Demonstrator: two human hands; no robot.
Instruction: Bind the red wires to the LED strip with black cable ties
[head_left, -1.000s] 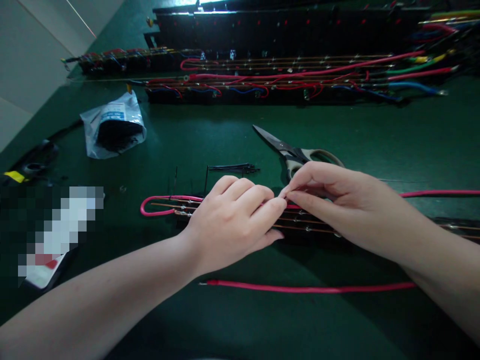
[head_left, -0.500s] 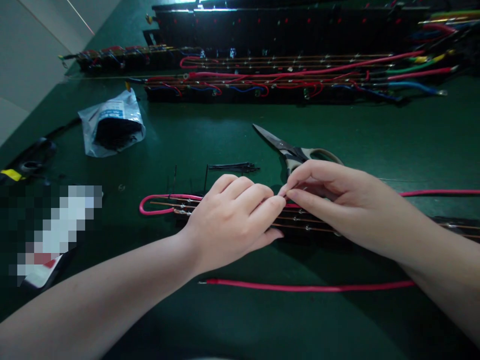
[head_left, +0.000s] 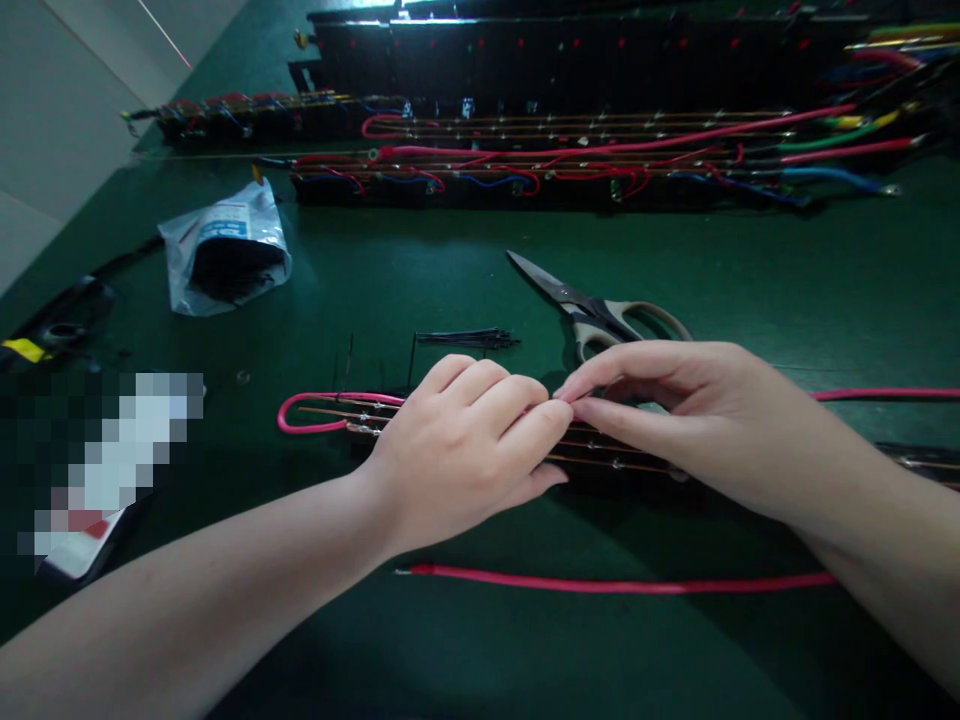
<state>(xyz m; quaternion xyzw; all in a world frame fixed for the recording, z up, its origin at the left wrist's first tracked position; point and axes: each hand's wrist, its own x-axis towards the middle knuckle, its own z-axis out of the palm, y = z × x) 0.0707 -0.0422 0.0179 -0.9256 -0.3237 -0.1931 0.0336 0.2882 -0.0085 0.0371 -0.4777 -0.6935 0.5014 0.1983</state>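
Observation:
My left hand (head_left: 465, 445) rests curled on a long black strip (head_left: 600, 455) with copper rails and a pink wire loop (head_left: 300, 412) at its left end. My right hand (head_left: 675, 410) meets it fingertip to fingertip above the strip, pinching something too small to make out. The pink wire runs off to the right (head_left: 885, 394) behind my right wrist. A loose pink wire (head_left: 600, 580) lies on the green mat in front of both hands. What sits between the pinched fingers is hidden.
Scissors (head_left: 592, 305) lie just behind my right hand. A bundle of black cable ties (head_left: 465, 339) lies beside them. A silver bag (head_left: 225, 250) of black parts sits at back left. Wired strips (head_left: 570, 160) line the far edge. A blurred-out object (head_left: 105, 470) sits at left.
My right hand has shifted slightly down and flattened, its fingers stretching out toward the left fingertips. My left hand has hardly moved.

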